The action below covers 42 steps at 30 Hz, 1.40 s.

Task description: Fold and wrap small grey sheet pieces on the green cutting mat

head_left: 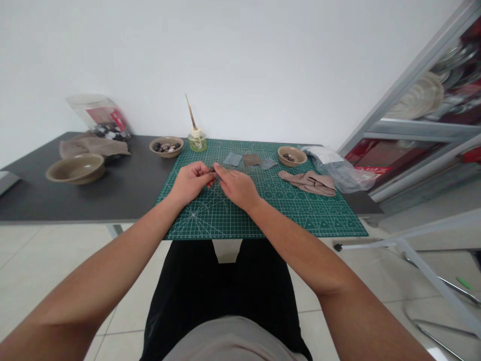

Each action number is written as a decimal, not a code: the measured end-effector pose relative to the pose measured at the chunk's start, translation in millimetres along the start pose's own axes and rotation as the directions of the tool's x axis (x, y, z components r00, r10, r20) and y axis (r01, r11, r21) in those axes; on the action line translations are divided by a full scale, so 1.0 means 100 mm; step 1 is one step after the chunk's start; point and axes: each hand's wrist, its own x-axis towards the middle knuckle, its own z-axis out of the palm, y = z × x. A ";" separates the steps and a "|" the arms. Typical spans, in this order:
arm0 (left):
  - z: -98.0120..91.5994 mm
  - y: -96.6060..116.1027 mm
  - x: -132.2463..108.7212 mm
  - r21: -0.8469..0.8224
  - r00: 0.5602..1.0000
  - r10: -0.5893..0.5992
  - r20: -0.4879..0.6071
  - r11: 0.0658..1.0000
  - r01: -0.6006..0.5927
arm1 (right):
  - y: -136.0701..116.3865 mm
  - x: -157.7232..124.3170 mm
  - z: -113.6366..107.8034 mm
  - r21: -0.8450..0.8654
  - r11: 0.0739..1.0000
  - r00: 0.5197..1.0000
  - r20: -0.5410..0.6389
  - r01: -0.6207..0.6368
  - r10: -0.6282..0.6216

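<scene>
Over the green cutting mat (300,220), my left hand (191,183) and my right hand (239,187) meet at the fingertips. Between them they pinch a small dark piece (212,170), mostly covered by the fingers, so its kind does not show. Just beyond the hands lie two grey-blue sandpaper-like squares (233,159) and a brown one (251,160) between them. A small bowl with a few dark pieces (292,156) stands on the mat's far right. At the far left, a bowl of dark and tan pieces (166,147) is beside a glue jar (197,140) with a brush upright in it.
A crumpled brown cloth (308,182) and a clear plastic bag (340,170) lie to the right. On the dark table's left are a larger bowl (77,169), another cloth (92,145) and a clear container (99,118). A wall closes the back; a shelf unit (424,125) stands right.
</scene>
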 end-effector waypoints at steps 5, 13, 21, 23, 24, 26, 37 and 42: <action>0.00 0.01 -0.01 -0.035 0.999 0.015 -0.032 0.999 -0.017 | -0.01 0.00 -0.02 -0.003 0.999 0.999 0.017 -0.041 0.041; 0.01 0.01 0.00 0.043 1.000 0.001 0.007 0.999 -0.001 | 0.00 0.00 -0.02 -0.009 0.998 0.998 0.019 -0.057 0.057; -0.02 -0.05 0.03 -0.050 0.993 0.075 -0.088 0.996 -0.079 | 0.08 0.00 0.03 0.112 0.978 0.981 -0.055 -0.177 0.184; -0.02 -0.07 0.04 -0.034 0.991 0.095 -0.097 0.995 -0.099 | 0.12 0.00 0.04 0.236 0.945 0.955 -0.135 -0.226 0.262; -0.02 -0.08 0.05 -0.037 0.990 0.099 -0.097 0.994 -0.103 | 0.14 0.00 0.04 0.301 0.922 0.941 -0.156 -0.245 0.301; -0.02 -0.08 0.05 -0.055 0.993 0.090 -0.083 0.994 -0.094 | 0.17 0.01 0.04 0.408 0.871 0.920 -0.153 -0.274 0.361; 0.00 -0.07 0.05 -0.009 0.999 0.047 -0.028 0.999 -0.047 | 0.24 0.04 0.10 0.294 0.941 0.982 -0.027 -0.171 0.186; -0.01 -0.10 0.04 0.077 0.993 0.118 -0.009 0.990 -0.117 | 0.19 0.02 0.03 0.455 0.877 0.981 -0.035 -0.155 0.191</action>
